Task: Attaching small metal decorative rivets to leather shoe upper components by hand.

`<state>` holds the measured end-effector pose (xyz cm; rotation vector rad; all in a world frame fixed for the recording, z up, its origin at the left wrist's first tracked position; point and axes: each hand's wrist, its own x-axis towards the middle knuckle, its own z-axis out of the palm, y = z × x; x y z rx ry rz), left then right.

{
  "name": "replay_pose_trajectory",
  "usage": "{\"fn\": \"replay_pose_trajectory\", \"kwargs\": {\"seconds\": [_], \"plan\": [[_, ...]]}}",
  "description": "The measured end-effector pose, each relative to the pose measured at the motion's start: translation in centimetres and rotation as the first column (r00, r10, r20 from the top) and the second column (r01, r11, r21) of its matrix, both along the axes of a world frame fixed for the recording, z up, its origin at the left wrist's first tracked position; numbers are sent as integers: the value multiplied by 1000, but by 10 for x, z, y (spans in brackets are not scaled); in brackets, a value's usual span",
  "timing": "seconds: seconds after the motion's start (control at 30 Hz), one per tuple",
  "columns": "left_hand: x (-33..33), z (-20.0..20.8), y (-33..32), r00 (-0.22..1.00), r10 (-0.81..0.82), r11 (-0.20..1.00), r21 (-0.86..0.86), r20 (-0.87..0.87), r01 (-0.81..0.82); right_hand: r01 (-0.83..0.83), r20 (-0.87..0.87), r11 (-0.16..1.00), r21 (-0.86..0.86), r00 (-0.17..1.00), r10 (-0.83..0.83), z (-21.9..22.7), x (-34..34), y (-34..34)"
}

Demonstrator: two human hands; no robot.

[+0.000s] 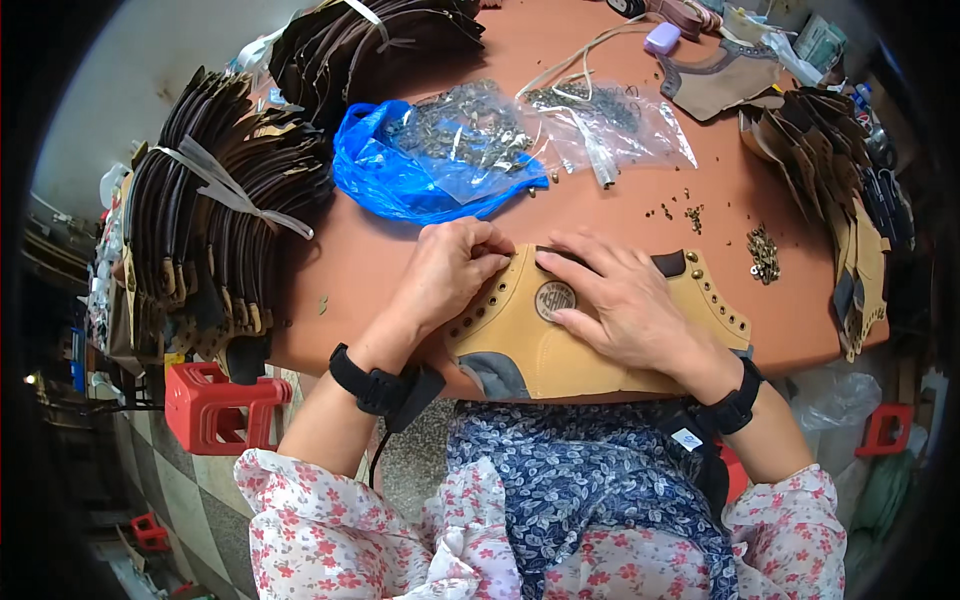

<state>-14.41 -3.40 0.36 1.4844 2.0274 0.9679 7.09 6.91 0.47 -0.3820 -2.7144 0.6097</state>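
Note:
A tan leather shoe upper [600,370] lies on the table edge in front of me, with dark grey patches, a round badge and rows of metal eyelets down both sides. My left hand [452,268] is at its upper left edge, thumb and fingertips pinched together beside the eyelet row. Whatever the pinch holds is too small or hidden to make out. My right hand [625,305] rests flat on the upper, fingers stretched toward the top edge and thumb beside the badge. Right of the upper sits a small pile of brass-coloured eyelets [764,255], with more scattered nearby.
Tied stacks of dark uppers [215,190] stand at the left; another bundle [375,50] lies behind. A blue plastic bag [375,170] and clear bags of metal fittings [600,110] lie mid-table. More uppers [815,160] hang over the right edge. A red stool [215,405] stands below left.

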Motion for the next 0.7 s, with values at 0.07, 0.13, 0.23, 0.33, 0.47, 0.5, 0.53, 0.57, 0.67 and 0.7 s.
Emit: {"fn": "replay_pose_trajectory", "kwargs": {"seconds": [0.07, 0.13, 0.23, 0.33, 0.47, 0.5, 0.53, 0.57, 0.67, 0.7], "plan": [[2, 2, 1, 998, 13, 1000, 1, 54, -13, -38, -18, 994, 107, 999, 40, -3, -8, 0], [3, 4, 0, 998, 11, 1000, 0, 65, -11, -65, -30, 980, 188, 997, 71, -7, -10, 1], [2, 6, -1, 1000, -16, 1000, 4, 18, 16, -85, -33, 962, 259, 995, 97, -10, -12, 2], [1, 4, -2, 999, -32, 999, 19, -15, 32, -94, -19, 951, 293, 994, 104, -7, -15, 1], [0, 4, -1, 999, -38, 999, 6, -10, 38, -90, 13, 955, 284, 996, 91, -3, -17, -2], [0, 5, -1, 999, -40, 999, -3, -3, 40, -91, 23, 956, 280, 996, 88, -3, -18, -2], [0, 5, -1, 999, -35, 999, -9, 13, 35, -88, 16, 958, 272, 996, 87, -4, -18, -2], [-1, 5, -1, 999, -30, 999, -14, 30, 30, -84, 9, 961, 264, 996, 85, -6, -17, -3], [-1, 4, -1, 997, -50, 998, 45, 56, 48, -61, -23, 970, 236, 997, 68, -9, -16, -4], [-1, 4, -1, 996, -63, 995, 78, 61, 59, -50, -36, 973, 225, 998, 60, -10, -15, -5]]}}
